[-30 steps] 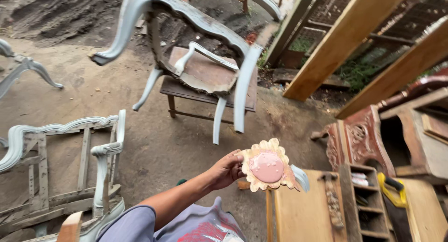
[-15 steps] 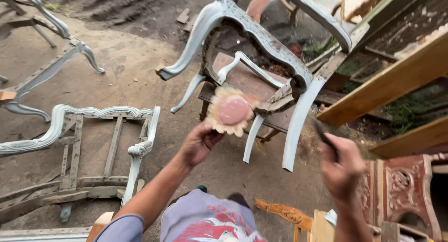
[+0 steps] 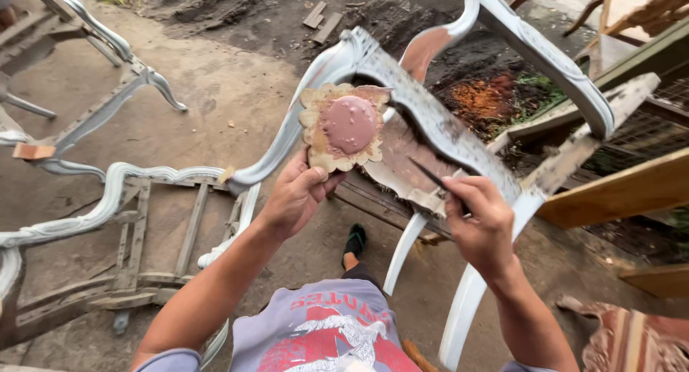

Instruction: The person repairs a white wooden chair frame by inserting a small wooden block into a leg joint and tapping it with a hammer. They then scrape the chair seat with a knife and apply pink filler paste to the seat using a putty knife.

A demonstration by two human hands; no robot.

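Ground [image 3: 215,106] of packed dirt spreads under the whole scene, with carved chair frames standing and lying about on it. Nearest and largest is the grey-primed chair frame [image 3: 459,139] set on its side in front of the person, its curved rails coated in a pale, patchy layer with bare wood showing at the joints and along the inner edge, so by the look of it the coating and smoothing of this frame is only partly done. A second primed frame [image 3: 129,200] lies flat on the ground to the left, equally rough.

The left hand [image 3: 294,200] holds up a flower-shaped wooden ornament [image 3: 344,128] by its lower edge, fingers closed around the rim; its round centre carries a pinkish, blistered filler while the petals are bare and unprimed, so it appears unfinished and not yet fixed to anything. The right hand [image 3: 484,225] is closed on a thin dark tool [image 3: 430,177], its tip pointing toward the frame's inner rail just beside the ornament.
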